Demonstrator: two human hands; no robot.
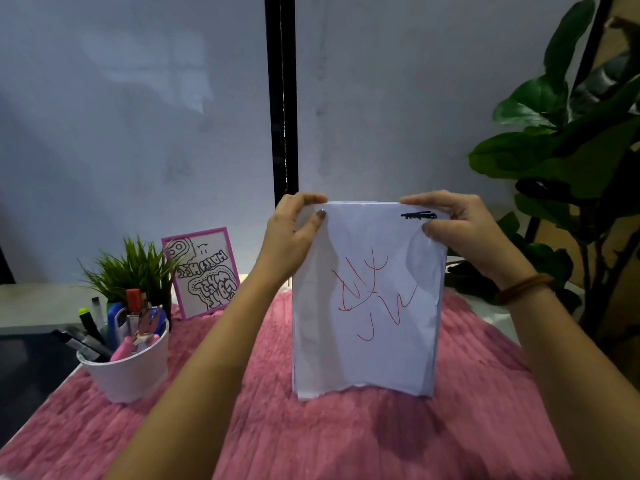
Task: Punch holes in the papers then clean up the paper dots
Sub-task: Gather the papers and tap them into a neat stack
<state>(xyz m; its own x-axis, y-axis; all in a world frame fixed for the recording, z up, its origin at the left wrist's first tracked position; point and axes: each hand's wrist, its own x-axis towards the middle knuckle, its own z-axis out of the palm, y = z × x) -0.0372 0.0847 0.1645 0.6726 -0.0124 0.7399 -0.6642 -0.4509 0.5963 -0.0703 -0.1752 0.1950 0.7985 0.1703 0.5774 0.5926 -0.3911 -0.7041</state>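
both hands (pixel 292 233) (pixel 460 226) pinch upright papers (pixel 367 299) on pink mat (pixel 277 410).

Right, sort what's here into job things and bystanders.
Job: white scribbled paper stack, left hand, right hand gripping its top corners.
Lying about: white cup of pens, pink-framed doodle picture, small green grass plant, big leafy plant, pink furry mat.

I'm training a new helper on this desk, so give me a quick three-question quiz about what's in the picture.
1. True or false: the papers stand upright on the mat, held at the top by the left hand and right hand.
2. What holds the pens? A) cup B) box C) tray
3. Which wrist wears the bracelet?
Key: 1 true; 2 A; 3 right.
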